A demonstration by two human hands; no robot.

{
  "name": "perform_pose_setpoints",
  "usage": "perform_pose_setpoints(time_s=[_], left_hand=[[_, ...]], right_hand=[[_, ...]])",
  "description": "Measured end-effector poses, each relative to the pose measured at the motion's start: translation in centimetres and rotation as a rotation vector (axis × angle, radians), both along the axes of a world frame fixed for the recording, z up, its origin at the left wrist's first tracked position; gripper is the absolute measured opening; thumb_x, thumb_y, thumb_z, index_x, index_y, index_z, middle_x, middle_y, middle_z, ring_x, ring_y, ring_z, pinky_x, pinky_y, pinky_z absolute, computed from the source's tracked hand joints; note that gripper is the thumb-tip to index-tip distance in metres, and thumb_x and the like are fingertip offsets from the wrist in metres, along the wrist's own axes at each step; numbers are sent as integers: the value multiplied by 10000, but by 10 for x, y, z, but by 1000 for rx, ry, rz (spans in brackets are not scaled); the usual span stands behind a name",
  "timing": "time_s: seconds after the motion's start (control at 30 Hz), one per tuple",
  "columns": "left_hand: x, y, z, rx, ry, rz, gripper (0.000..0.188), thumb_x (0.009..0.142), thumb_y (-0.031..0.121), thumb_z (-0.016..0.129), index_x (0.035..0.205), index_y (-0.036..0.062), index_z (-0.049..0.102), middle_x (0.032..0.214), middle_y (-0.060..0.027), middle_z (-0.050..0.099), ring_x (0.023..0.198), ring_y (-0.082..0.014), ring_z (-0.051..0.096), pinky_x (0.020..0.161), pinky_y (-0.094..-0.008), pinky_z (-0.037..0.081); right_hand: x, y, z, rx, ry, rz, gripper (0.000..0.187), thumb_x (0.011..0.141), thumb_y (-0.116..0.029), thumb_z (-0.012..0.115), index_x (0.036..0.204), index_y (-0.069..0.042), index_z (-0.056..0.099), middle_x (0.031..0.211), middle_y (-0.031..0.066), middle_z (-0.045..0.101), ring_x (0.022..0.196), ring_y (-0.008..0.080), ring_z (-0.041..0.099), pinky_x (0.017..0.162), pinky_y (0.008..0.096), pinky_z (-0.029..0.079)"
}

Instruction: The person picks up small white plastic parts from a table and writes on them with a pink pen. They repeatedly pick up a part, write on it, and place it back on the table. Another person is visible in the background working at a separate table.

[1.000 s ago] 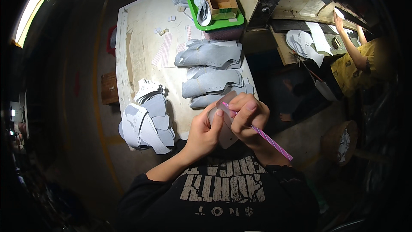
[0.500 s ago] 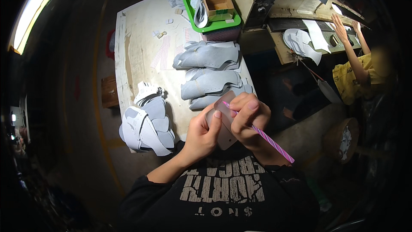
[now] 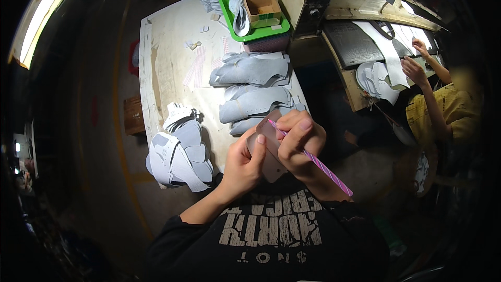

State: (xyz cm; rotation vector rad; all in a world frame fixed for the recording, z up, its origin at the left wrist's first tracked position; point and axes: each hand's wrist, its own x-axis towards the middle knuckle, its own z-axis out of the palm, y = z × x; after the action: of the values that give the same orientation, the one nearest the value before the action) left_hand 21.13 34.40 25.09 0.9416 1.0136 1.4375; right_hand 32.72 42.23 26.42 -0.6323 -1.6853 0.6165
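My left hand (image 3: 242,161) is closed on the edge of a flat, rounded, brownish-pink card-like piece (image 3: 272,163) that has a small dark hole near its lower end. The thumb lies flat across its face. In my right hand (image 3: 302,138) is a pink pen (image 3: 330,174) with spiral stripes, pinched between thumb and fingers. Its tip meets the upper part of the piece, beside a row of tiny marks. Just beyond my hands lie bundles of grey cut shoe pieces (image 3: 255,103), some tied round the middle.
Another stack of grey-white cut pieces (image 3: 180,156) hangs over the table's near left corner. A green tray (image 3: 228,18) with a cardboard box (image 3: 262,9) sits at the table's far end. To the right, a co-worker in yellow (image 3: 438,109) has both hands over another worktop.
The pen tip has shifted slightly left along the piece, and my right hand moved a little with it. The co-worker's hands have come down and closer to the cut pieces there.
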Motion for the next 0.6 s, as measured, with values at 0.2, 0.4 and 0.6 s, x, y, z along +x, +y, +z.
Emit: perform_pose_setpoints(time_s=[0.2,0.4,0.6], left_hand=[[4,18,10,-35,35,11,395,1094,180,475,1406,-59,514,1081,-66,687,937,-81,614,825,-233,502],[4,25,5,-90,40,5,400,1096,199,483,1402,-57,518,1113,-70,678,964,-84,612,841,-235,501],[7,41,-6,-118,-4,78,401,1098,228,495,1379,-54,535,1141,-76,674,996,-94,606,870,-243,495]], right_hand=[[3,18,4,-102,0,-37,426,1104,-212,374,757,0,499,615,71,546,479,97,489,444,239,358],[4,30,-4,-53,-41,-129,413,1105,-180,370,755,2,493,617,86,541,475,116,478,439,252,345],[21,51,9,-564,244,310,463,1118,-292,295,804,-13,490,641,55,503,465,117,446,431,258,380]])
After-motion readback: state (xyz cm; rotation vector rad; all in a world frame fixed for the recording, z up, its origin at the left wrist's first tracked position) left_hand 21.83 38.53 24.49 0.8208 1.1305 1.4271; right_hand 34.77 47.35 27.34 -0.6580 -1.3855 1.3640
